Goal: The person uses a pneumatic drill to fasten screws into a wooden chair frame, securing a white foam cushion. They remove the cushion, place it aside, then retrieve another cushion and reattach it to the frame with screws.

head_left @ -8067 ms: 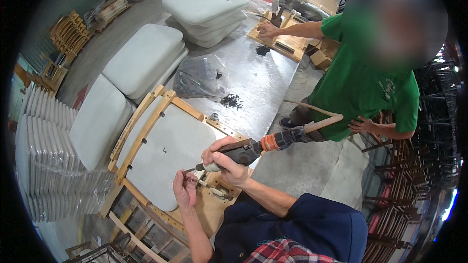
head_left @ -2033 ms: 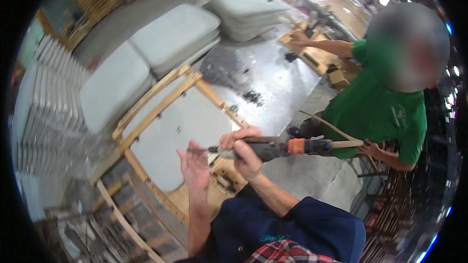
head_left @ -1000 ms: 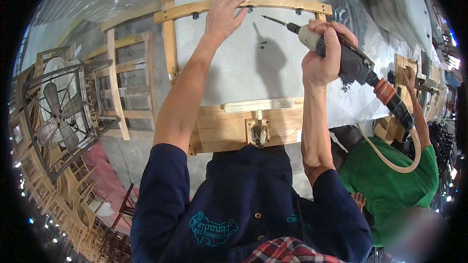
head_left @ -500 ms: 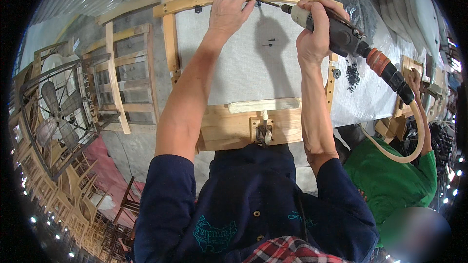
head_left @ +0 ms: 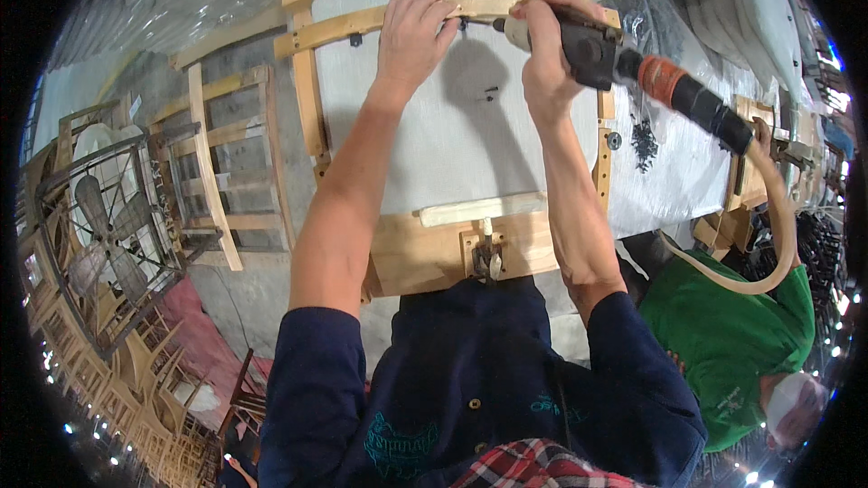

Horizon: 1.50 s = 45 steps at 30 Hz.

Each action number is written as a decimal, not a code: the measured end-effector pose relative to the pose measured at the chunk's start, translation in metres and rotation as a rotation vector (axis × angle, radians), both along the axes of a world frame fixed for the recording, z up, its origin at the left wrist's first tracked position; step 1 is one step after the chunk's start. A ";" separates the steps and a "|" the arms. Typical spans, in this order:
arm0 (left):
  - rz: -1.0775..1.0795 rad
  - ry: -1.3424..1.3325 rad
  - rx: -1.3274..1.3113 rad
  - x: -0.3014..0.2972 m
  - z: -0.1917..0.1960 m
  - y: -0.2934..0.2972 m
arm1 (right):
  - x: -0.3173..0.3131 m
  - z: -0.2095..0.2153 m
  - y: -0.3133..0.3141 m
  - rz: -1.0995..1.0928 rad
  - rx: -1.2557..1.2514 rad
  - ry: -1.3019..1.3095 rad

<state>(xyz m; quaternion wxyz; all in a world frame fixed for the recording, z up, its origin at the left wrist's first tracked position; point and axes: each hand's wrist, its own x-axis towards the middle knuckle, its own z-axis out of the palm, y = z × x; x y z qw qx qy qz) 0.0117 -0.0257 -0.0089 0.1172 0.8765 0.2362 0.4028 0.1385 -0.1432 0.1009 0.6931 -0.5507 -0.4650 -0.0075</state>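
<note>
My right hand grips a dark power screwdriver with an orange collar and a pale hose. Its thin bit points left, and the tip is at the curved wooden rail of a jig. My left hand lies over that rail, thumb and fingertips drawn together beside the bit tip. Whatever they pinch is too small to make out. A small black fitting sits under the rail, left of my hand. Beneath both arms is a pale fabric-covered panel, with two dark screws lying on it.
A toggle clamp and padded bar stand at the near edge. Black screws are heaped on plastic sheeting at right. The hose loops past a co-worker in green. A caged fan stands left.
My view has shifted slightly, so the jig, hands and screwdriver appear further left. The screwdriver's bit stays at the rail beside my left fingertips. The co-worker's head has turned.
</note>
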 end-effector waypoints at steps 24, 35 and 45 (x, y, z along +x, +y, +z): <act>-0.113 0.045 -0.047 -0.006 -0.001 0.023 | -0.005 -0.012 0.034 0.003 -0.113 -0.117; -0.241 -0.018 -0.114 -0.011 0.020 0.024 | -0.006 -0.016 0.047 0.131 -0.106 0.150; -0.179 -0.034 -0.059 0.003 0.012 0.024 | -0.002 0.005 0.020 0.159 -0.177 0.214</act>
